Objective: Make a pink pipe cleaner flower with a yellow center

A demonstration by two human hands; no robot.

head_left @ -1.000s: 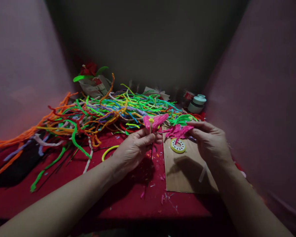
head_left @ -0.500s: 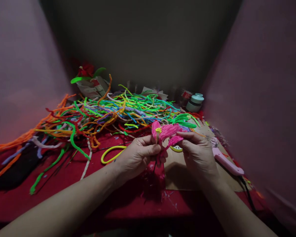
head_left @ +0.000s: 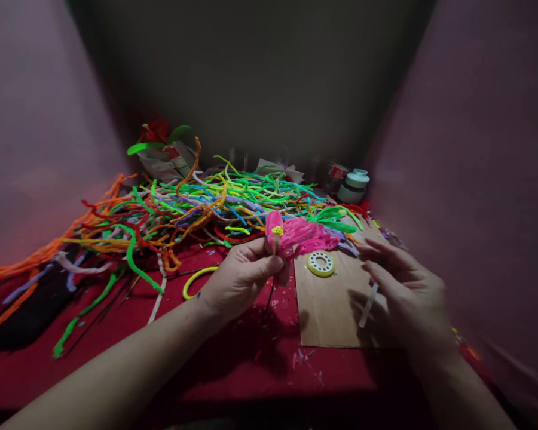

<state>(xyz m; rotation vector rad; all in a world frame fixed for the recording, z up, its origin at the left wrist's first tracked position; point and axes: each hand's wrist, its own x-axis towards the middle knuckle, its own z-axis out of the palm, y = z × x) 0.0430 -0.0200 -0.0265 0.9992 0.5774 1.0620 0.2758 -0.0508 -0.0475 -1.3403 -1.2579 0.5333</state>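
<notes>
My left hand (head_left: 246, 272) is closed on a pink pipe-cleaner flower (head_left: 309, 235), pinching it near its base between thumb and fingers. Yellow stamens (head_left: 277, 230) stand up at the flower's left side, and a thin dark stem points down below the hand. On the right, my right hand (head_left: 406, 292) hovers above the wooden board (head_left: 329, 316), fingers stretched and apart from the thumb. A translucent stick (head_left: 367, 307) shows just below its thumb, the upper end hidden. That hand covers the spot where a pink glue gun lay.
A big heap of coloured pipe cleaners (head_left: 233, 197) spreads behind my hands. On the board sits a yellow-and-white ring (head_left: 321, 263). A yellow loop (head_left: 197, 280) lies left on the red cloth (head_left: 233, 370). A pale green jar (head_left: 354, 185) stands at the back right.
My right hand has let go of the pink petals and moved right and slightly down, over the glue gun's place. My left hand has shifted slightly left with the flower.
</notes>
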